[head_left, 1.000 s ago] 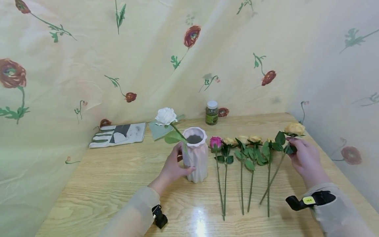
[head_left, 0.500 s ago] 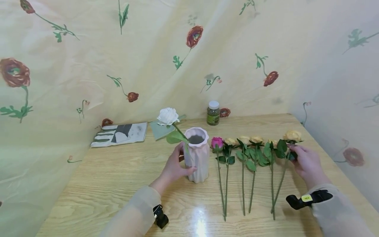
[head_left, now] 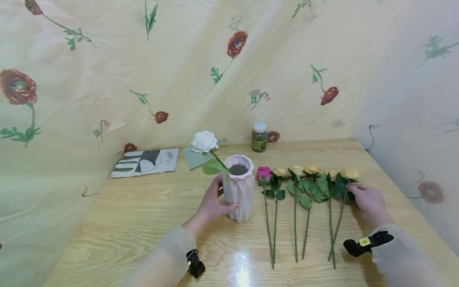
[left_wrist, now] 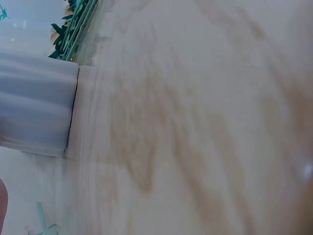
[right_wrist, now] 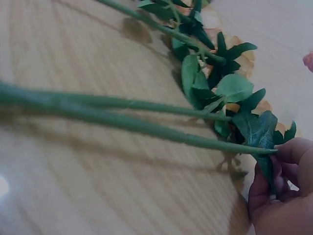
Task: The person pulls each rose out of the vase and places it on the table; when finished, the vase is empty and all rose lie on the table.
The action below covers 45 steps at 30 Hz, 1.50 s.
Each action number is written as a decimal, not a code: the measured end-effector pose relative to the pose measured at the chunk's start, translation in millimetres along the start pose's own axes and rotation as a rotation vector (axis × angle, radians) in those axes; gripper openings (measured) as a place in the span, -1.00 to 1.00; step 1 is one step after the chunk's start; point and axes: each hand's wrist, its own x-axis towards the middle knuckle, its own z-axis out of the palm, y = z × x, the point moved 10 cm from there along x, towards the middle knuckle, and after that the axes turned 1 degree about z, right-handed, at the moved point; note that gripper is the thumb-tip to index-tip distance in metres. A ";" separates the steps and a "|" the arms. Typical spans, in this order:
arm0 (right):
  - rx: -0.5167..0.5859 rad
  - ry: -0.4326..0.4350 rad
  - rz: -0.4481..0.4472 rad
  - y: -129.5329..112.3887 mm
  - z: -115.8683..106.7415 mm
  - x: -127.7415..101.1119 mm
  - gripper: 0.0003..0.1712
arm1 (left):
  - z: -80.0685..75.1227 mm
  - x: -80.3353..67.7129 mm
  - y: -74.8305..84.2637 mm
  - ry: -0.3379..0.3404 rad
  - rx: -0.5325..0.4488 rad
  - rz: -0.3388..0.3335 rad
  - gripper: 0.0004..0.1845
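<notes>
Left hand (head_left: 211, 203) curls round pink vase (head_left: 239, 187), mid-table, white rose (head_left: 204, 141) leaning from it. Right of vase: row of roses lying flat. Right hand (head_left: 367, 199) pinches stem of rightmost yellow rose (head_left: 349, 173), on table (head_left: 125, 223).

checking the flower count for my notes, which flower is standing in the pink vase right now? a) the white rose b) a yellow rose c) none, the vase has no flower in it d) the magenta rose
a: the white rose leans out of the pink vase, which the left hand holds, while the magenta rose and the yellow roses lie on the table, the right hand pinching the outermost one.
</notes>
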 end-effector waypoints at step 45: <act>-0.101 -0.050 -0.346 -150.7 44.0 -57.9 -0.26 | 0.0 -1.4 -1.5 -0.029 -0.022 -0.020 -0.14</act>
